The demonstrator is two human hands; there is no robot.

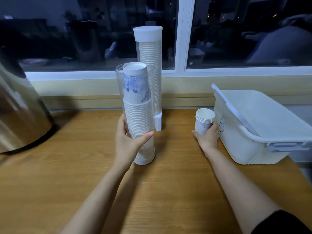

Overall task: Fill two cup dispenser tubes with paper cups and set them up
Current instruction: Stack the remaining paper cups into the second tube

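Observation:
A clear dispenser tube [135, 92] stands upright on the wooden table [67, 166], packed with upside-down paper cups up to its open top. My left hand [128, 141] grips its lower part. Behind it a second tube [149, 68], full of cups and closed with a white cap, stands by the window. To the right, my right hand [208, 137] holds a short stack of several paper cups [204, 120] upright just above the table.
A white lidded storage box [253, 125] marked "B" sits at the right, close to my right hand. A large shiny steel kettle [20, 112] stands at the left. The window sill runs along the back.

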